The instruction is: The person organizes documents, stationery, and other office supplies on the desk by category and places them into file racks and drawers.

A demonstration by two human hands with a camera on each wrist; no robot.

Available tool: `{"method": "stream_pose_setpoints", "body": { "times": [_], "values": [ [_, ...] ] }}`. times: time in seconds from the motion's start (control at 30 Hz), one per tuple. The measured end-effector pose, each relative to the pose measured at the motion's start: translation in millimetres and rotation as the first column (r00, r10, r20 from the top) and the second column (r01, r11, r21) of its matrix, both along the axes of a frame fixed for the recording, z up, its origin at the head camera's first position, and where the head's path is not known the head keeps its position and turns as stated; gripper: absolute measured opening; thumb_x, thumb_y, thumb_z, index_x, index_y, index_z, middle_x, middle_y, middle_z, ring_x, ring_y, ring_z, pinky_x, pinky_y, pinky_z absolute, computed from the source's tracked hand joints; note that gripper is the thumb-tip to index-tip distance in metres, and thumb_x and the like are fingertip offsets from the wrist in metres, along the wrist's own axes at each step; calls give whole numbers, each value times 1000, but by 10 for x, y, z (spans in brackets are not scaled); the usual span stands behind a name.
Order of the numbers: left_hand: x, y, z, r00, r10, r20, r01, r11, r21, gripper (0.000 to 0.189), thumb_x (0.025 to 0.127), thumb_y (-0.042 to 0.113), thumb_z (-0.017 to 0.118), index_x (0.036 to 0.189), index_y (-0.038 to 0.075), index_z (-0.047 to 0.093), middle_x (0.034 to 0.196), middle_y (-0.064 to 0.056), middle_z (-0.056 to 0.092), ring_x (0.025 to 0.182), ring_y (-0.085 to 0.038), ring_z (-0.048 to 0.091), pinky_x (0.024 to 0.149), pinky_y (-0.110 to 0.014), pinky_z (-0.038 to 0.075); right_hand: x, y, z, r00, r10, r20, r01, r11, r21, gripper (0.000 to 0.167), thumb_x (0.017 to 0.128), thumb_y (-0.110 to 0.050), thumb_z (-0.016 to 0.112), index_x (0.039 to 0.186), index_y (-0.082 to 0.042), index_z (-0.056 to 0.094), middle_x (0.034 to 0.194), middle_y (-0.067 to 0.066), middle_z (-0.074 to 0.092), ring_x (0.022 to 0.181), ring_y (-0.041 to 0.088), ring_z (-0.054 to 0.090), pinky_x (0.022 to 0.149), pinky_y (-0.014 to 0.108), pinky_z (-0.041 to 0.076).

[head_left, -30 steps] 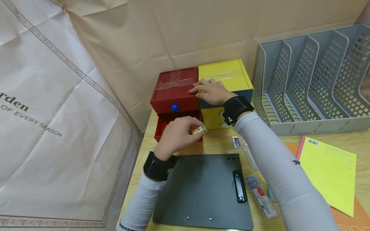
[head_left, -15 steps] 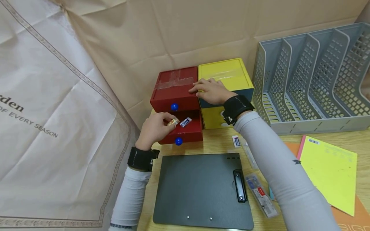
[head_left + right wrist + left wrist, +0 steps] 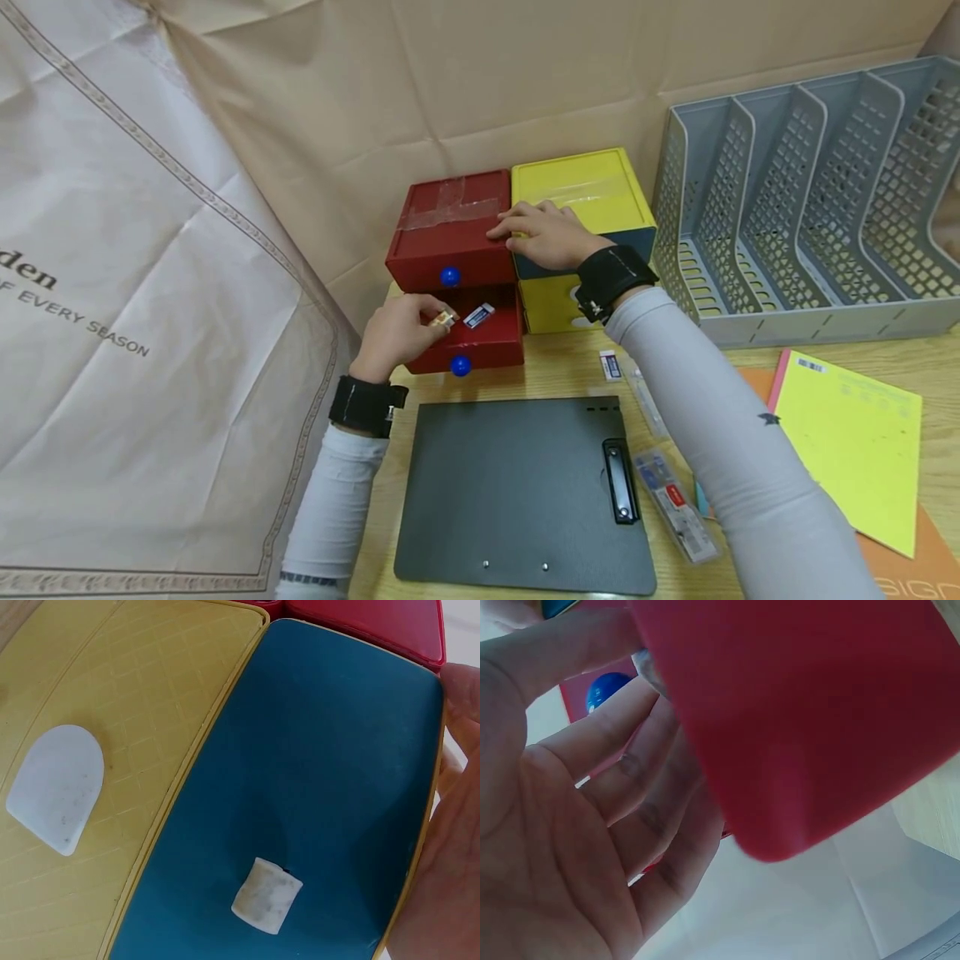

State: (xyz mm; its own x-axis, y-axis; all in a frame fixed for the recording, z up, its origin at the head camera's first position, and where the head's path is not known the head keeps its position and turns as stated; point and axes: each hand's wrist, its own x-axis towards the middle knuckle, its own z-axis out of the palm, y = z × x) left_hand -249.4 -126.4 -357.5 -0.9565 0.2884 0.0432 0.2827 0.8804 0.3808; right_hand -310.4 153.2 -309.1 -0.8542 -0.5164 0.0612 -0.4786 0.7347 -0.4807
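In the head view, my left hand [image 3: 396, 335] pinches a small yellow-and-white block [image 3: 443, 319] over the pulled-out lower red drawer [image 3: 498, 348]. Inside that drawer an eraser [image 3: 478, 315] in a blue-and-white sleeve lies at a slant. The drawer's red front covers the left fingertips in the left wrist view. My right hand [image 3: 551, 237] rests on top of the drawer boxes, its fingertips on the edge of the red box [image 3: 426, 237] and its palm over the front of the yellow box [image 3: 573, 177]. Beside the right hand [image 3: 454, 862], the dark blue drawer front [image 3: 322, 750] is closed.
A dark clipboard [image 3: 517, 492] lies in front of the drawers. Another eraser [image 3: 610, 365], a clear plastic case [image 3: 677, 507] and a yellow notebook [image 3: 847, 450] lie to the right. A grey file rack [image 3: 810, 325] stands behind them.
My left hand has moved left with the small block, from the drawer's right side to its left side, uncovering the eraser inside. The right hand stays in place.
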Motion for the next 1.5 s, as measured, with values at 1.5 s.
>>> {"method": "stream_pose_setpoints", "body": {
  "times": [1.5],
  "values": [
    [218,219,76,947,-232,-223,244,969,25,17,94,36,73,98,20,79,88,6,72,78,-13,63,69,-29,54,24,-14,5,1000,1,-27,0,1000,22,39,108,-29,47,146,-28,56,162,3,36,140,38,31,113,59,22]
  ]
}}
